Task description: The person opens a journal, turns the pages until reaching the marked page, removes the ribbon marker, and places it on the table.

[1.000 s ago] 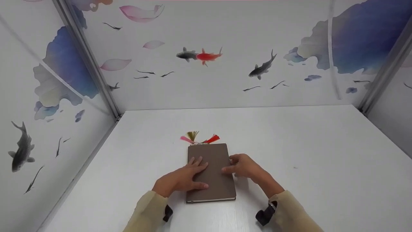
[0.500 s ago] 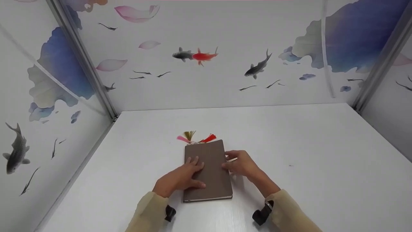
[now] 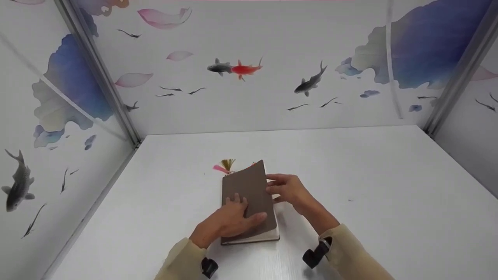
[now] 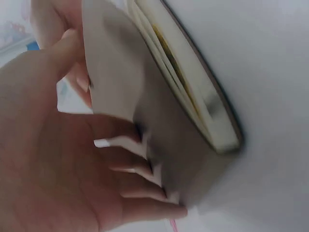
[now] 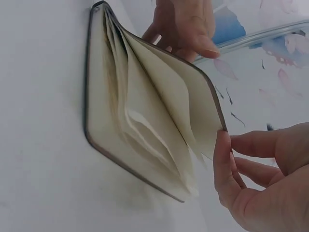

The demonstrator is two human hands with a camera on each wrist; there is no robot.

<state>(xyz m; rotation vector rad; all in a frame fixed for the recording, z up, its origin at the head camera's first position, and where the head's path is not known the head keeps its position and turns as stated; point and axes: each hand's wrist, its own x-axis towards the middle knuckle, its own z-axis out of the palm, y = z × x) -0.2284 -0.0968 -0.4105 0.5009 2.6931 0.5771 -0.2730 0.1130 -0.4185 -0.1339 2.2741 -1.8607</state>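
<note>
With the notebook on the bench, my right hand pinches its cover's raised edge, my left hand resting uncurled on it: apparently the opening step, next calling for a leftward swing.

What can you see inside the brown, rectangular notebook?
Cream paper pages, partly fanned, beneath the raised brown cover, plus a yellowish strip too blurred to identify. Where pages press together, their faces are hidden.
</note>
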